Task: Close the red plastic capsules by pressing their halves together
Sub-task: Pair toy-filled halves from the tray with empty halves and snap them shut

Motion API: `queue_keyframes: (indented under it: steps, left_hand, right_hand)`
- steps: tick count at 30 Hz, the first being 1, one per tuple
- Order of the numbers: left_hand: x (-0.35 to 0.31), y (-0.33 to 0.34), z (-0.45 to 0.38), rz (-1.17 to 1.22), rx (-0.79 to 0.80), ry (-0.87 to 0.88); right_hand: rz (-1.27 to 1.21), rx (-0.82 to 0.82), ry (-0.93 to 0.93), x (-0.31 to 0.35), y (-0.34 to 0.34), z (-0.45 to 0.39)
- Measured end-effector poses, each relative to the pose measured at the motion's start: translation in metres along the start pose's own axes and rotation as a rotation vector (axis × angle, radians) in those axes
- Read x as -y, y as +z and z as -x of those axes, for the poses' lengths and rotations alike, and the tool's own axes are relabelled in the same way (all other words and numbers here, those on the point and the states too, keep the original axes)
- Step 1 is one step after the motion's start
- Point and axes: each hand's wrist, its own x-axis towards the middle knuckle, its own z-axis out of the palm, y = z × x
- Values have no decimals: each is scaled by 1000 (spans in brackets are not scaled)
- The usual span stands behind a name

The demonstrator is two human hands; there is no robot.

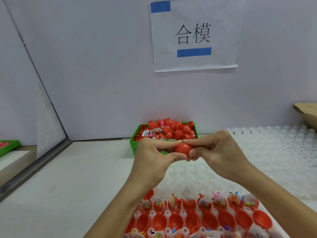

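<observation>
While both of my hands meet just right of centre, they share one red capsule (183, 148). My left hand (155, 156) comes in from 7 o'clock, forefinger laid straight over the capsule's top, thumb curled under it, pinching. My right hand (217, 150) comes in from 4 o'clock, fingers bent over the capsule's right side, thumb tucked against its lower edge, gripping. Thumb tips nearly touch below the capsule. Capsule is held in the air, above the table (68, 177); its seam is mostly hidden by fingers, so I cannot tell whether the halves are fully seated. At 12 o'clock from the hands, just behind them, a green bin (135, 143) stands against the wall, heaped with red capsule halves (171, 129) and small toy packets. At 6 o'clock, under my forearms, a white tray (185, 176) with rows of pockets: one row of red halves filled with small bagged toys (204, 204), below it a row of empty red halves (176, 222), more filled ones at the bottom edge. At 3 o'clock, more white pocketed trays (274, 148) spread over the table; a cardboard box (307, 114) beyond them. High at 12 o'clock, a paper sign (195, 35) with two characters, taped on with blue strips. Far at 9 o'clock, a second green bin (8, 146).
</observation>
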Motion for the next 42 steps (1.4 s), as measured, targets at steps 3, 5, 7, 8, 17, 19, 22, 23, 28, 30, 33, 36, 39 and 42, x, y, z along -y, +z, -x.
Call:
queue_keyframes:
  steps: [3,5,7,8,17,19,22,23,28,30,33,36,39,42]
  left_hand:
    - [-1,2,1,-26,-20,19]
    - [-2,5,1,-36,-41,28]
    - [-2,7,2,-42,-66,46]
    - [-2,9,3,-53,-80,62]
    - [-3,11,2,-158,-67,199]
    - [-4,3,-1,-72,46,147]
    - [-5,-6,-3,0,206,79]
    - [-5,-7,-4,-28,239,74]
    - [-5,-10,-6,-218,245,203]
    - [-5,-11,-6,-254,234,274]
    - [-5,-8,-4,-292,215,348]
    - [-4,-6,-3,-285,177,347]
    - [-2,-3,-2,-256,124,338]
    - [0,2,0,-235,83,319]
  right_hand:
    - [42,-7,10,2,2,0]
    - [63,-4,24,5,3,1]
    - [59,20,34,7,4,0]
    - [55,35,34,9,5,0]
    - [-89,35,155,13,9,0]
    - [-118,63,211,11,4,-2]
    - [-112,123,216,12,2,-1]
    - [-104,148,208,12,2,-1]
    - [-126,203,166,14,-1,-1]
    - [-172,196,167,14,0,-2]
    - [-248,136,184,12,0,-3]
    - [-342,116,176,11,1,-2]
    - [-387,138,107,13,5,0]
    - [-357,98,67,13,10,1]
